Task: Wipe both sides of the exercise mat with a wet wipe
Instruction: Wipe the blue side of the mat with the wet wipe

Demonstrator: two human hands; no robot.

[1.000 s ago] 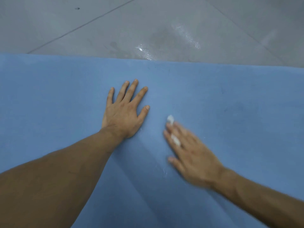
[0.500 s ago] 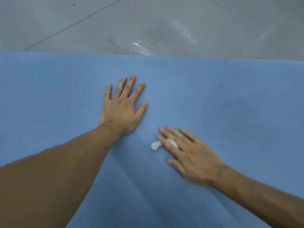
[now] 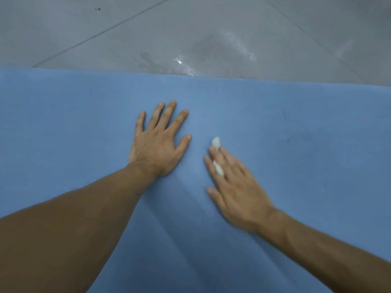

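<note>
Across the lower frame, mat (image 3: 296,166): blue, lying flat and filling everything below the top third. I see only this upper face, so I judge the underside is yet to do.
Floor (image 3: 84,28): grey tile along the top, with wet glints near the mat's far edge.
Left hand (image 3: 157,144): centre, palm down, fingers spread and straight, gripping nothing, pinning the mat.
Right hand (image 3: 237,187): right of centre, blurred, fingers laid out flat, pressing the wipe onto the mat.
Wipe (image 3: 216,142): small white wad, peeking past the fingertips and between two fingers.
Wiping stroke: I'd want long overlapping passes away from the bracing hand, firm flat pressure, and the wad spread out to cover more.
</note>
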